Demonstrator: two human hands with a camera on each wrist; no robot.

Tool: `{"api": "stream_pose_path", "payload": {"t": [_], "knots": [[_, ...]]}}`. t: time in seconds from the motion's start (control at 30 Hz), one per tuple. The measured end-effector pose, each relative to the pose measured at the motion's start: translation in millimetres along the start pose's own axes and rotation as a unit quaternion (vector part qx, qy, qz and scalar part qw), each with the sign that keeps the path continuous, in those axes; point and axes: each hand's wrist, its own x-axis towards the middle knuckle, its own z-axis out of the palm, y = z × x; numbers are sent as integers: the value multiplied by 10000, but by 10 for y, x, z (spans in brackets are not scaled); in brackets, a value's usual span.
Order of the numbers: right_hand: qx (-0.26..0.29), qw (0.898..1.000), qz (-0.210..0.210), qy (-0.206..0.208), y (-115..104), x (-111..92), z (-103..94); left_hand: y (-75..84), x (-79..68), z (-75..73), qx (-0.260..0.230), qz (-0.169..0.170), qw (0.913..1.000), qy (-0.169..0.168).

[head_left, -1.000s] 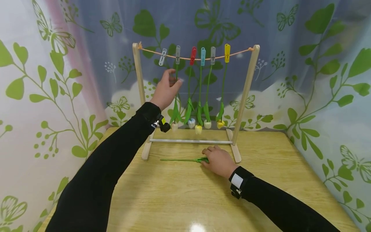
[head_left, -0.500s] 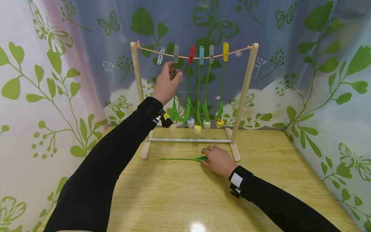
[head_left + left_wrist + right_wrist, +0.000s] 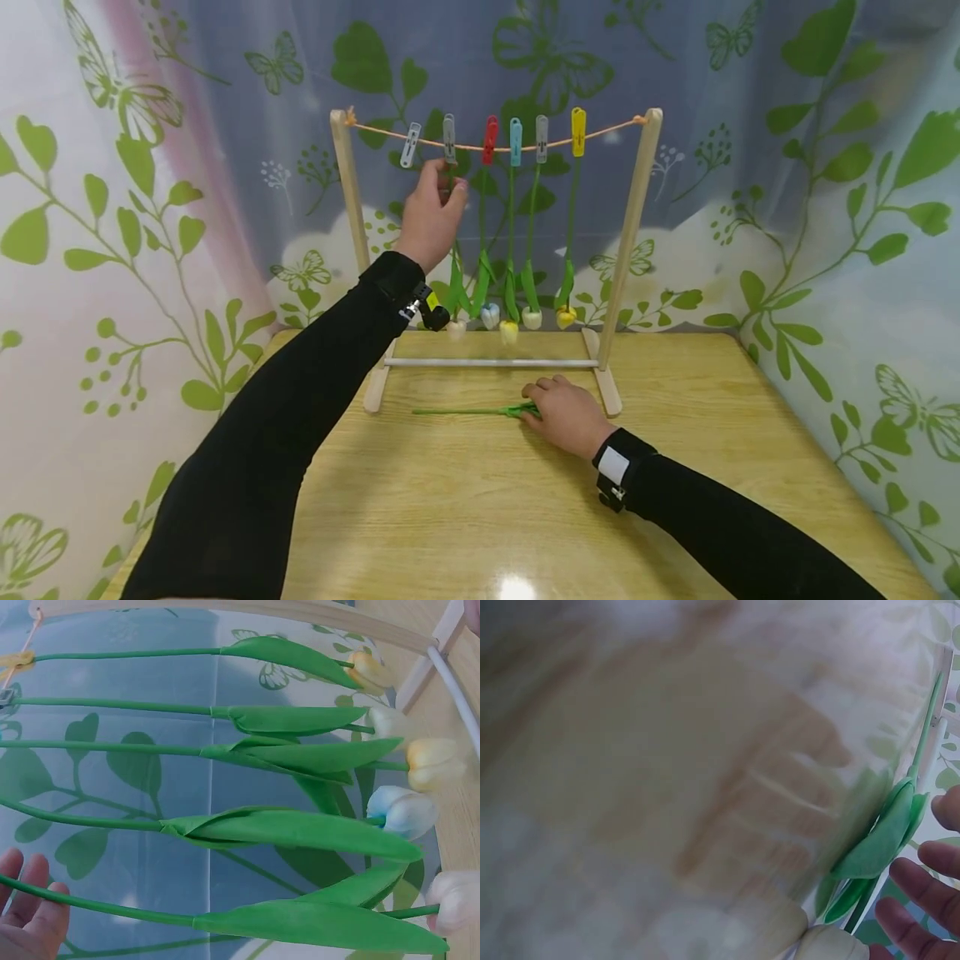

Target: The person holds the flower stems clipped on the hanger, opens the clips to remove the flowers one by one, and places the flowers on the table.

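My left hand (image 3: pixel 432 218) is raised at the left part of an orange cord, fingertips at the stem just below a grey clothespin (image 3: pixel 449 137). From that clothespin a pale pink artificial tulip (image 3: pixel 322 926) hangs head down. In the left wrist view its green stem crosses in front of my loosely bent fingers (image 3: pixel 51 911). My right hand (image 3: pixel 566 417) rests low over another artificial tulip (image 3: pixel 461 412) lying on the table, stem to the left. The right wrist view shows spread fingers (image 3: pixel 922 889) beside its leaves and whitish head (image 3: pixel 831 943).
The cord (image 3: pixel 611 132) runs between two wooden posts (image 3: pixel 632 217), joined low down by a white rod (image 3: pixel 491 363). Red (image 3: pixel 490 140), blue (image 3: pixel 515 142), grey (image 3: pixel 542 138) and yellow (image 3: pixel 578 132) clothespins hold further tulips. A clear clothespin (image 3: pixel 410 145) hangs at far left. Patterned curtains (image 3: pixel 862 275) surround the table (image 3: pixel 465 517).
My left hand has risen slightly along the stem toward the grey clothespin, and its tulip head has swung a little to the right. The right hand stays on the lying tulip.
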Motion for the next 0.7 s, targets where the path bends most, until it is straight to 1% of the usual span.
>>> {"api": "stream_pose_path", "payload": {"t": [0.13,0.27,0.37,0.53,0.7], "knots": [[37,10000,-9,-19,2,2,-7,-2,5,11,51,40,9999,107],[82,9999,21,-65,12,-4,7,-12,-5,15,61,-22,9999,96],[71,10000,-3,-49,21,-5,23,-25,-9,22,-16,-55,9999,89],[44,10000,-48,-37,33,1,40,-45,-11,45,-90,5,9999,108],[76,9999,14,-99,41,-4,47,-50,-11,62,-214,-20,9997,80]]}}
